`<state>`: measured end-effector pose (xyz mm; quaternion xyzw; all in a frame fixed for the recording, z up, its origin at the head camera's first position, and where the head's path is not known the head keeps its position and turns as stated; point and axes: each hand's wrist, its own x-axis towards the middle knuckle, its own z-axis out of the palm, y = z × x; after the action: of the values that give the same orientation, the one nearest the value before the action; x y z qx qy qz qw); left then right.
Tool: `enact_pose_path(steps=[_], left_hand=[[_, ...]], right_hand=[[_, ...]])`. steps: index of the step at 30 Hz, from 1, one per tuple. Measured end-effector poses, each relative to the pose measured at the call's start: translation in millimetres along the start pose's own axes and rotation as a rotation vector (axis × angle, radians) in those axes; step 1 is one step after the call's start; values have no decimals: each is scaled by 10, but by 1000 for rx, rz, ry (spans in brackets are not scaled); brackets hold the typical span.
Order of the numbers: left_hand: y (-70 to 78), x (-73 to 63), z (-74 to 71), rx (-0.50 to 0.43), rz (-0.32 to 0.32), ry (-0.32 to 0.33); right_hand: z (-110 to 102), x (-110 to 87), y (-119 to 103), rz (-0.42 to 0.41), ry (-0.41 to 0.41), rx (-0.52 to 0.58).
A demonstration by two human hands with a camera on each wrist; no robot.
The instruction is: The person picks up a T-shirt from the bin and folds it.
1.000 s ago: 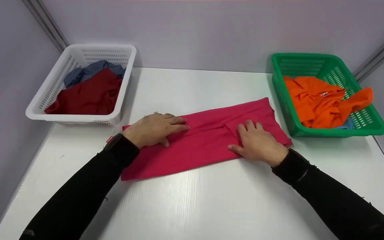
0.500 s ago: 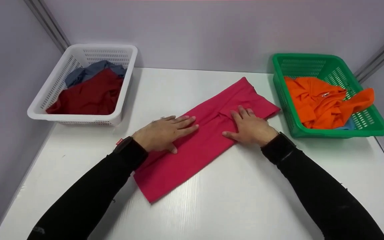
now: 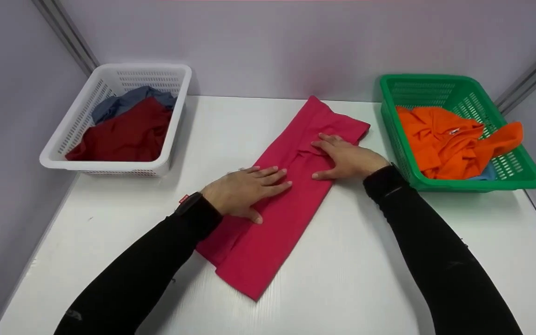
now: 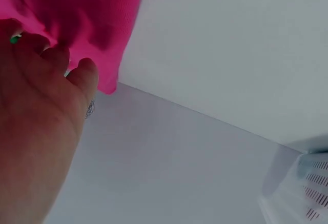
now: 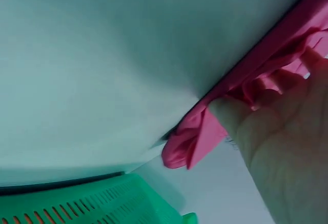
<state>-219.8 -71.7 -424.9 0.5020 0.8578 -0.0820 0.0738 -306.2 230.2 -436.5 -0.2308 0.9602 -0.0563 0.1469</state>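
Note:
A pink folded garment (image 3: 272,242) lies slantwise on the white table, its far end toward the back wall. My left hand (image 3: 247,190) rests on its left side with the fingers spread. Near the far end, my right hand (image 3: 347,158) rests on the right side of the cloth, fingers extended and thumb apart. In the left wrist view the pink cloth (image 4: 97,24) lies beyond the fingertips of the left hand (image 4: 41,116). The right wrist view has the right hand (image 5: 282,131) against the cloth's long edge.
At the back left stands a white basket (image 3: 161,163) holding dark red (image 3: 123,132) and blue-grey clothes (image 3: 133,100). A green basket (image 3: 477,185) at the back right holds an orange garment (image 3: 440,139) and something light blue. Walls bound the table (image 3: 342,279) behind and at the sides.
The pink garment has turned counterclockwise under both hands, its right end swinging to the back and its left end toward the front. Both hands stay on the cloth; the left has shifted right.

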Motion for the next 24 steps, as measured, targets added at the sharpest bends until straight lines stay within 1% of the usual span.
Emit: enact_pose_path(steps=[4,6,8,11,13,15,18,20,22,24], left_hand=[[17,41,-13,-71,-29,-66],[33,59,-25,-108,-52,-98],[56,81,-41,-133,-74,-116],[120,112,-57,-145,-106,-114],[181,145,-67,-143,-143,-111],[244,190,-76,-140,-186,-116],[346,270,-107,-131,-262,-140],[411,320,-129,-129,-305,-148],[474,358,-151,-124,-336,-147],[525,386,-169,-123,-353,-145]], right_hand=[[8,30,26,-4,10,2],[22,18,9,-1,22,-19],[36,-10,-36,-1,48,-46],[61,-77,-162,-6,104,-88],[79,-128,-273,-13,136,-102],[92,-186,-381,-21,148,-113],[91,-259,-505,-36,144,-122],[82,-292,-546,-42,137,-126],[86,-311,-563,-38,132,-131],[111,-316,-554,-30,115,-134]])
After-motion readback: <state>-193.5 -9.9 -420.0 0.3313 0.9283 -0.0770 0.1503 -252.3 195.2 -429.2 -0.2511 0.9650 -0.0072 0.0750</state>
